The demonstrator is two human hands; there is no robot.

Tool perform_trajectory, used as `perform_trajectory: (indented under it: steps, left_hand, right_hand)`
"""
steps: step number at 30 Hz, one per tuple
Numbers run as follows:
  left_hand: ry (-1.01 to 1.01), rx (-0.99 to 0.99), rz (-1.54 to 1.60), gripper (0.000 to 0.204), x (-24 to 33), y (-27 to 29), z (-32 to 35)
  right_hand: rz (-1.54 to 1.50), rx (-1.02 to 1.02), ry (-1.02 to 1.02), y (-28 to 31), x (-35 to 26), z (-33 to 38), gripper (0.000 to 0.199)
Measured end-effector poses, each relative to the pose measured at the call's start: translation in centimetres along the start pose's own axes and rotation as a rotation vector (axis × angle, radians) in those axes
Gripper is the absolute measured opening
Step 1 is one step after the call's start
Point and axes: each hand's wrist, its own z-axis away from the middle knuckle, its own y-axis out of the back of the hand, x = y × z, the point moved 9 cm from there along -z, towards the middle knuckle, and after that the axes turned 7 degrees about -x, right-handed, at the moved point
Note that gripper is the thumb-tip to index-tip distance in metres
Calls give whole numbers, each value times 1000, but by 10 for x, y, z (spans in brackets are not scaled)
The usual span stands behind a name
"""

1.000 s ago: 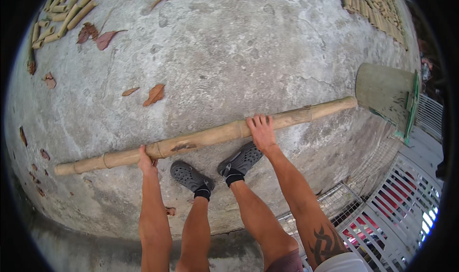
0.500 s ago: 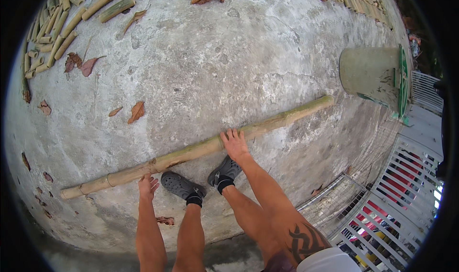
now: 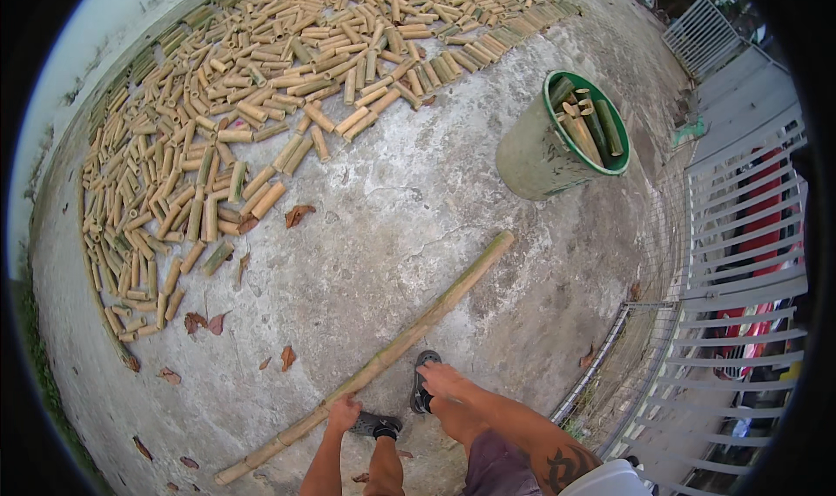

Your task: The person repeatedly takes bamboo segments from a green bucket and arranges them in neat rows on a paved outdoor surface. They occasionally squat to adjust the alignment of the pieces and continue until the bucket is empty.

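A long bamboo pole [image 3: 383, 357] lies slantwise on the concrete, from the lower left to below the bucket. My left hand [image 3: 346, 411] is at the pole's near side, its fingers curled against it beside my left shoe [image 3: 377, 425]. The far side of that grip is hidden. My right hand [image 3: 438, 379] hangs over my right shoe [image 3: 421, 402], a little apart from the pole. Its fingers are loosely bent and apart, with nothing seen in them.
Many short bamboo pieces [image 3: 261, 148] cover the floor at the far left and back. A green-rimmed bucket [image 3: 531, 156] holding cut bamboo stands at right. Dry leaves [image 3: 288, 357] are scattered about. A white slatted fence [image 3: 740, 300] and wire mesh [image 3: 649, 348] line the right.
My view has tilted up, bringing in more bamboo pieces and the bucket's contents. My right hand has come off the pole toward my shoe. My left hand's fingers have curled in at the pole.
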Motion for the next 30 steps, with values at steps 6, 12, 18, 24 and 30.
perform_trajectory:
  steps: [6,12,18,24,30]
  left_hand:
    - [66,59,121,48,69,54,38]
    - [224,-187,30,38,92,63,177]
    - [236,-189,56,34,172,62,146]
    - [-290,-171,-199,33,288,55,53]
    - [-105,-216,-465,47,414,102,-112]
  right_hand:
    - [-558,395,-190,49,133,110,49]
    - [-558,86,-497,-12,289,232,55]
    - [-626,220,-741,28,415,350,51]
    - [-751,528,-725,180,445,366,52]
    - [-857,581,-635,299,440,347,51]
